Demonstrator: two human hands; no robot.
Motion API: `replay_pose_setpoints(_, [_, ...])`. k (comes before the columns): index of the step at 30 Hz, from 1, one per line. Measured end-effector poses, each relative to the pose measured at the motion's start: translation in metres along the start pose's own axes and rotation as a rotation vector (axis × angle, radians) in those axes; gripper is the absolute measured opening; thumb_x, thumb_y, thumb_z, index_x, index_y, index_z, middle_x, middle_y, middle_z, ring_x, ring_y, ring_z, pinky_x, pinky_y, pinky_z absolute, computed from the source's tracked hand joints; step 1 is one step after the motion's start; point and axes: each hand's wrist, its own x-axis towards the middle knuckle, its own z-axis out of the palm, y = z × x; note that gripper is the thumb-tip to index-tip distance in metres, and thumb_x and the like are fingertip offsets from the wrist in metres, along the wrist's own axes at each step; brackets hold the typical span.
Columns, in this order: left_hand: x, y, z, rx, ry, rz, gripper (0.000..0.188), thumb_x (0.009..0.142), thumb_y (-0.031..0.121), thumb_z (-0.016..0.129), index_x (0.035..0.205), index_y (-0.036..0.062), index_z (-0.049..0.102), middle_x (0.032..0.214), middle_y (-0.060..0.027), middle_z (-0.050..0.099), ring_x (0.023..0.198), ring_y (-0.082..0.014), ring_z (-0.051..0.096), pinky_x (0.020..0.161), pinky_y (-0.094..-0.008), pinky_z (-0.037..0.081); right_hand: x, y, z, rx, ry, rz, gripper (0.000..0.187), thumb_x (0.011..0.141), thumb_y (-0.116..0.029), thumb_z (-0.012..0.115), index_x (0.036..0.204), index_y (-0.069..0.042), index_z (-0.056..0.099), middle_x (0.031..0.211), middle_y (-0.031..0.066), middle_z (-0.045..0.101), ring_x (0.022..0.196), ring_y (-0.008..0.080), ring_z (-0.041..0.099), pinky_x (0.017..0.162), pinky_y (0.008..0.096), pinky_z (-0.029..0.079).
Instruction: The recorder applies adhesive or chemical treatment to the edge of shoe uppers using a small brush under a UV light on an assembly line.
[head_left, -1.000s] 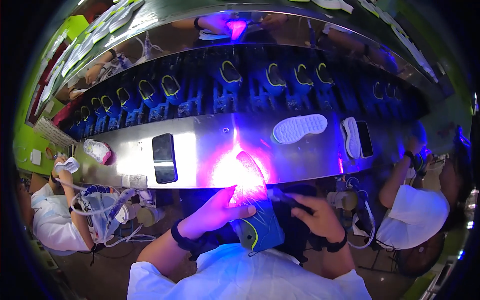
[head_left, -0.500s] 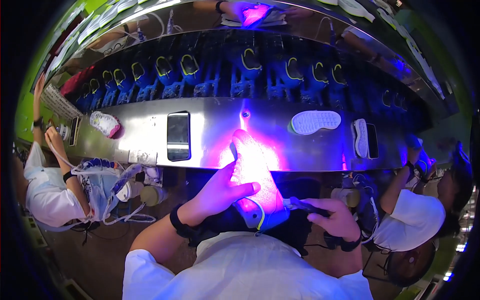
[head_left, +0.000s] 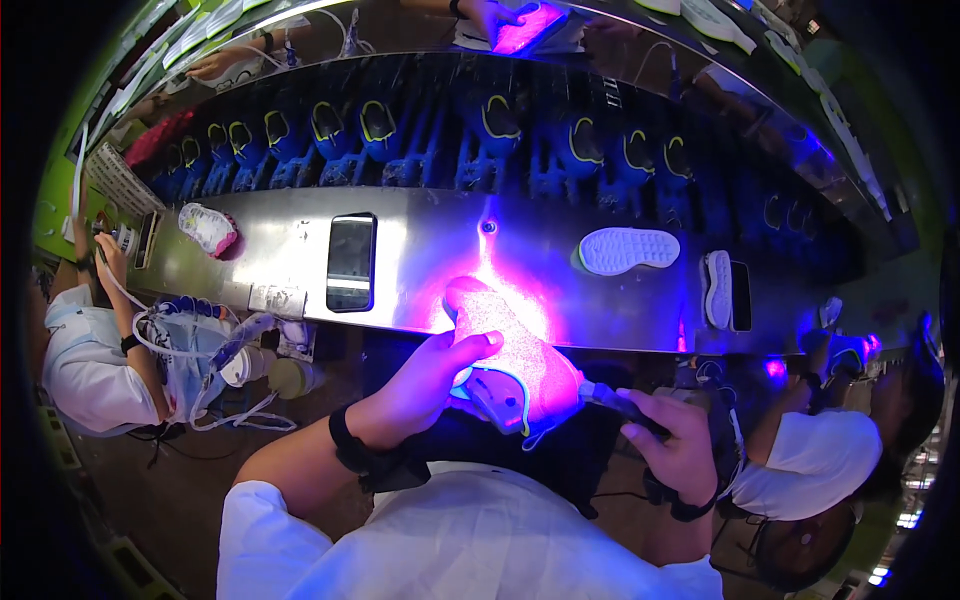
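A shoe upper stretched over a last, with a light edge round its collar, glows pink and violet under a bright lamp. My left hand is closed round its left side, thumb on top, toe pointing away from me toward the bench. In my right hand is a dark-handled brush. Its head meets the upper's right side near the heel; the bristles cannot be made out clearly.
A steel bench carries a phone, a white sole, another sole beside a second phone, and a white-and-pink shoe. Blue shoes stand on a rack behind. Co-workers sit left and right.
The upper has turned, its heel swinging right and its toe slightly left, showing more of the collar opening. My right hand has followed with the brush. The whole view has shifted slightly.
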Motion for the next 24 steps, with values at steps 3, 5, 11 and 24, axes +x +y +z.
replay_pose_setpoints(3, [0.008, -0.011, -0.002, -0.142, 0.002, -0.1, 0.051, 0.105, 0.044, 0.056, 0.112, -0.0056, 0.064, 0.079, -0.01, 0.071, 0.072, -0.0256, 0.074, 0.064, -0.0345, 0.062, 0.008, -0.001, -0.01, -0.068, 0.017, -0.048, 0.049, 0.085, -0.008, 0.08, 0.133, -0.013, 0.071, 0.078, 0.0087, 0.061, 0.063, 0.0212, 0.056, 0.059, 0.0337, 0.044])
replay_pose_setpoints(5, [0.018, -0.02, -0.013, -0.241, -0.086, -0.151, 0.052, 0.104, 0.046, 0.058, 0.124, -0.0021, 0.059, 0.09, -0.0116, 0.072, 0.077, -0.0247, 0.075, 0.065, -0.0332, 0.064, 0.013, 0.001, -0.015, -0.073, 0.051, -0.079, 0.049, 0.084, -0.007, 0.08, 0.132, -0.013, 0.071, 0.078, 0.0082, 0.063, 0.061, 0.0209, 0.057, 0.057, 0.0332, 0.044])
replay_pose_setpoints(11, [0.024, -0.028, -0.009, -0.508, -0.195, -0.226, 0.055, 0.105, 0.049, 0.055, 0.139, 0.0051, 0.054, 0.103, -0.0163, 0.072, 0.078, -0.0265, 0.075, 0.064, -0.0318, 0.066, 0.03, 0.007, -0.023, -0.078, 0.046, -0.123, 0.048, 0.084, -0.007, 0.08, 0.131, -0.013, 0.072, 0.081, 0.0079, 0.065, 0.061, 0.0196, 0.059, 0.058, 0.0333, 0.047])
replay_pose_setpoints(24, [0.027, -0.054, -0.009, -0.935, -0.576, -0.471, 0.069, 0.104, 0.061, 0.048, 0.143, 0.0046, 0.051, 0.113, -0.0269, 0.065, 0.075, -0.0208, 0.067, 0.054, -0.023, 0.058, 0.031, 0.035, 0.019, 0.028, 0.147, -0.176, 0.045, 0.083, -0.003, 0.079, 0.128, -0.007, 0.073, 0.086, 0.0089, 0.068, 0.071, 0.0189, 0.065, 0.064, 0.0323, 0.05])
